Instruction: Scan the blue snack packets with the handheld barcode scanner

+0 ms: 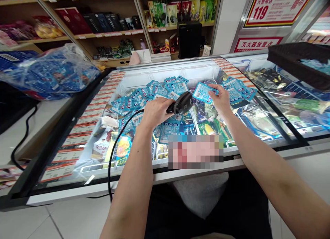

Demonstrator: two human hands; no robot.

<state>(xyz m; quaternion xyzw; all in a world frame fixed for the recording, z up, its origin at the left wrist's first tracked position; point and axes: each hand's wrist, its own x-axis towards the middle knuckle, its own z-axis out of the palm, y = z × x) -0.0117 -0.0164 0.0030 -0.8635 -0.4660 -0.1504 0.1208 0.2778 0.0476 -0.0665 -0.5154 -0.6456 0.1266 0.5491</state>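
My left hand (157, 112) is wrapped round the handle of a black barcode scanner (183, 103), whose head points right. Its cable runs down past my left forearm. Between the fingers and thumb of my right hand (219, 96) is a blue packet (202, 92), its printed barcode side facing up. Under and beyond the scanner, a loose heap of similar blue packets (139, 97) lies on the glass top of a chest freezer (92, 156). A smaller pile of blue packets (238, 89) rests just right of my right hand.
A blue bundle in clear plastic (59, 69) stands at the left. At the right, a black basket (294, 60) sits on the freezer. Stocked shelves (108, 34) and a black box (189, 40) are behind. Orange-and-white label strips (82, 129) line the glass.
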